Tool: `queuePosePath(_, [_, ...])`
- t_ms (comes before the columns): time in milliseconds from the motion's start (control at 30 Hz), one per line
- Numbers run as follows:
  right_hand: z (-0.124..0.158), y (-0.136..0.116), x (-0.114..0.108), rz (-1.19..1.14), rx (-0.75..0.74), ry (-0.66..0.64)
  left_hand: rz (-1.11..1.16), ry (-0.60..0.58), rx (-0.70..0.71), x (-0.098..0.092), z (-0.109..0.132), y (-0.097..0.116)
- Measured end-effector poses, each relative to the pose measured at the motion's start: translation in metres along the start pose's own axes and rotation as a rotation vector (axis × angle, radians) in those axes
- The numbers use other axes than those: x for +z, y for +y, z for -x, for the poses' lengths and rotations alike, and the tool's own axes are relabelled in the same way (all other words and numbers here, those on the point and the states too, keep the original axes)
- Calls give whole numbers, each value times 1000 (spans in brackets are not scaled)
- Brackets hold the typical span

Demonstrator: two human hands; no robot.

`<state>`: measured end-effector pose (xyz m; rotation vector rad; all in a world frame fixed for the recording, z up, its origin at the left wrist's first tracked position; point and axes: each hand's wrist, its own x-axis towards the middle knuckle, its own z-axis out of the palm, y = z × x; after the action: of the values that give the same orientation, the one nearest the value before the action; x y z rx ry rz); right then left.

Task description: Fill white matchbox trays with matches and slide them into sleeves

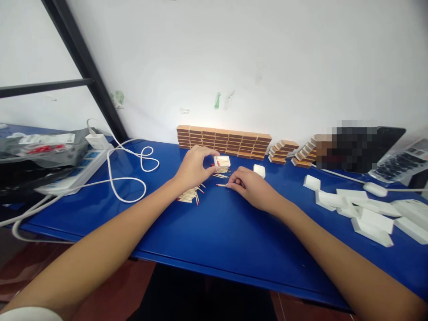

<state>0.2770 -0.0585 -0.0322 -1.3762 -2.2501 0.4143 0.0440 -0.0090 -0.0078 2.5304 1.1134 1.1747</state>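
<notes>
My left hand (pixel 196 167) grips a small white matchbox tray (pixel 222 161) by its left end, between thumb and fingers. Matches lie inside the tray. In a pinch, my right hand (pixel 248 186) holds a few matches (pixel 221 185) by their plain ends, the red heads pointing left, just in front of the tray. Below my left hand a loose pile of red-tipped matches (pixel 190 195) lies on the blue table (pixel 214 232). More matches rest under and beside the tray. To the right of it lies a white box piece (pixel 259 170).
Stacked matchboxes (pixel 227 141) form a row along the wall, with smaller stacks (pixel 282 151) further right. Several white trays (pixel 364 209) are scattered at the right, near a phone (pixel 389 140). A white cable (pixel 127 178) and a power strip (pixel 80 165) occupy the left.
</notes>
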Motion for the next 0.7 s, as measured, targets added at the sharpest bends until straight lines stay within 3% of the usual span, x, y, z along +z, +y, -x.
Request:
queuePosePath(333, [5, 5, -13, 40, -59, 38, -36, -78, 2, 3, 2, -4])
queuePosePath(533, [7, 1, -13, 25, -38, -105, -39, -74, 8, 2, 1, -5])
queuePosePath(700, [8, -3, -8, -12, -43, -42, -31, -79, 15, 2, 2, -4])
